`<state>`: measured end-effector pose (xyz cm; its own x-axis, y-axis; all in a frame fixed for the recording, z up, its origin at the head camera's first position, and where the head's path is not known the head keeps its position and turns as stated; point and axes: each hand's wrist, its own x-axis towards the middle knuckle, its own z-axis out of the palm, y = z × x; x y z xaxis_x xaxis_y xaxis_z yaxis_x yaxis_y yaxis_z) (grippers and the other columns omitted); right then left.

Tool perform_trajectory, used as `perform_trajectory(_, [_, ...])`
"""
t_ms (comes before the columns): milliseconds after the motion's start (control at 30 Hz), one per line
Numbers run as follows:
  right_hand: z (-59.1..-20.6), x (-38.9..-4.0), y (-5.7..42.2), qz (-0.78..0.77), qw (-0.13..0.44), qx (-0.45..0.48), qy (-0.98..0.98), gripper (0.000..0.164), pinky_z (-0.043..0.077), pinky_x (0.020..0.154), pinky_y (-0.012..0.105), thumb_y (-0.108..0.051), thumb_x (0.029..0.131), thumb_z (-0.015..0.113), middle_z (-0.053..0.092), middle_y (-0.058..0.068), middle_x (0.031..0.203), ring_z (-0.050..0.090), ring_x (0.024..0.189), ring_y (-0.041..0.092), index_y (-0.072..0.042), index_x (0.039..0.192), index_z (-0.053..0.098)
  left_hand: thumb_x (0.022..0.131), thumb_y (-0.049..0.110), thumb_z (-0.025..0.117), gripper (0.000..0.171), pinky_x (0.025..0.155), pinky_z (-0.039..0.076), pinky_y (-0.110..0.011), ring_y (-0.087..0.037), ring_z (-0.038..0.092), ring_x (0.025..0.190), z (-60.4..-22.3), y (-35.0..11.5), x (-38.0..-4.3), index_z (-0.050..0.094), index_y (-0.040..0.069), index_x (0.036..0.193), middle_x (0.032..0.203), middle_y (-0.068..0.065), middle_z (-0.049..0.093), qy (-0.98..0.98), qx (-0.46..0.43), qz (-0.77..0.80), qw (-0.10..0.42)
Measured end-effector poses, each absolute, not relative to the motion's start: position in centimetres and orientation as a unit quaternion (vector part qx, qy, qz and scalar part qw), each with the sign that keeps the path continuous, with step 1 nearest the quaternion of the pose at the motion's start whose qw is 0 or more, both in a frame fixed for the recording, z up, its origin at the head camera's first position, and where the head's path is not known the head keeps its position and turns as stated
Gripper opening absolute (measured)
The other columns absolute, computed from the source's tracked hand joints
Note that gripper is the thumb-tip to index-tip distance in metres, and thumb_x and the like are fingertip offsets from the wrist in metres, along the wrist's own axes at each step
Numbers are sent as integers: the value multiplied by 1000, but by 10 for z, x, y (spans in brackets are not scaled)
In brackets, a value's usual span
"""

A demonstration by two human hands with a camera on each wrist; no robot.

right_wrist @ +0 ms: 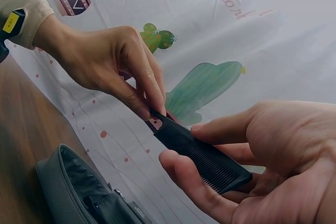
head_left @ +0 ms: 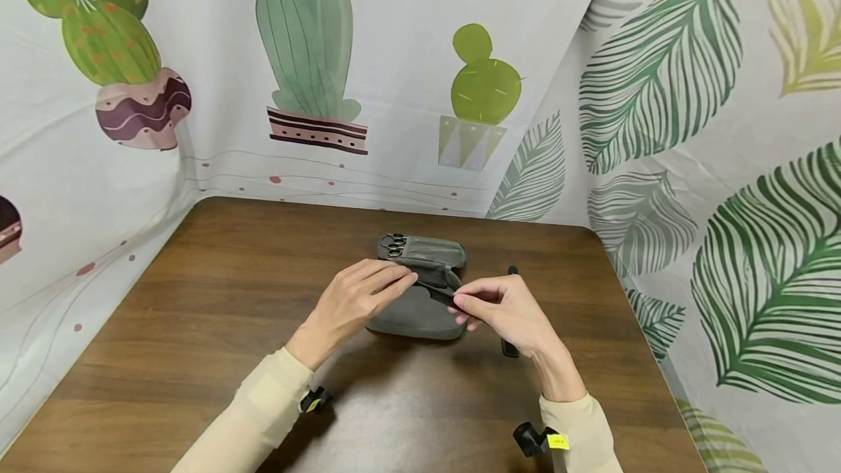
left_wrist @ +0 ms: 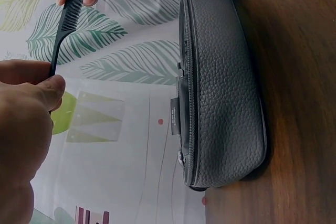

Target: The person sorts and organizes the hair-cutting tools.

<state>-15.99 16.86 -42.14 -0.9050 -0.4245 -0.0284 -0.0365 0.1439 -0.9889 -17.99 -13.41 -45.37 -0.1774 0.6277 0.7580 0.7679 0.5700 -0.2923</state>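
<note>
Both hands hold a black tail comb [head_left: 442,295] above an open grey zip case [head_left: 414,316]. My left hand [head_left: 358,298] pinches its thin tail between thumb and fingers, as the left wrist view shows. At the other end, my right hand [head_left: 511,311] grips the toothed part of the comb [right_wrist: 205,156] between thumb and fingers. In the left wrist view the case [left_wrist: 226,98] has pebbled sides and a zip along its rim. Scissors [head_left: 395,243] sit in the far half of the case, handles to the left.
A slim black object [head_left: 509,347] lies on the brown wooden table [head_left: 230,312] to the right of the case, partly hidden behind my right hand. Printed cloth with cacti [head_left: 315,42] and leaves [head_left: 663,71] hangs along the table's back and sides.
</note>
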Motion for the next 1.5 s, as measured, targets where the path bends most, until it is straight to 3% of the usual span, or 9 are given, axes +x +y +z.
perform_trajectory(267, [-423,-160,168,-597,101,-169,778,20,69,78,29,-14,108,76,84,25,106,81,84,16,2,119,83,102,5,68,27,87,67,-35,-22,79,101,-451,-136,-180,83,7,124,116,-5,84,-763,-452,-86,453])
perform_trajectory(500, [-429,-165,167,-579,-42,-179,794,20,62,95,18,-16,109,76,84,16,124,80,110,12,-6,126,82,93,0,76,30,85,67,-36,-22,79,98,-450,-144,-181,84,7,121,113,-4,84,-788,-434,-95,427])
perform_trajectory(633, [-436,-170,169,-558,-138,-175,799,20,58,89,15,-14,108,77,85,11,119,78,105,7,-8,126,82,91,-2,79,32,88,67,-37,-21,79,98,-451,-147,-179,85,9,120,113,-4,85,-811,-415,-96,401])
perform_trajectory(733, [-441,-175,172,-520,-179,-158,820,18,55,84,19,-17,106,79,86,7,110,73,97,5,-10,123,83,88,-7,83,36,92,68,-38,-22,80,101,-453,-150,-176,86,9,120,114,-4,86,-828,-401,-91,381])
perform_trajectory(1000, [-460,-188,179,-441,-113,-142,879,15,58,81,23,-16,105,79,83,6,103,73,91,16,-9,118,83,86,-11,87,37,100,68,-41,-23,82,106,-456,-157,-174,87,11,116,114,-5,85,-877,-361,-70,309])
perform_trajectory(1233, [-474,-193,177,-401,-32,-136,905,20,56,80,26,-16,106,78,81,7,102,73,90,19,-4,121,81,82,-17,84,40,79,69,-38,-23,78,96,-457,-161,-176,87,13,108,105,-2,84,-902,-337,-52,266])
perform_trajectory(1500, [-483,-194,170,-386,2,-129,913,17,55,77,27,-19,105,78,81,5,97,73,86,18,-5,115,82,77,-19,86,41,67,66,-39,-22,78,88,-458,-164,-177,87,15,101,96,2,81,-917,-318,-41,237])
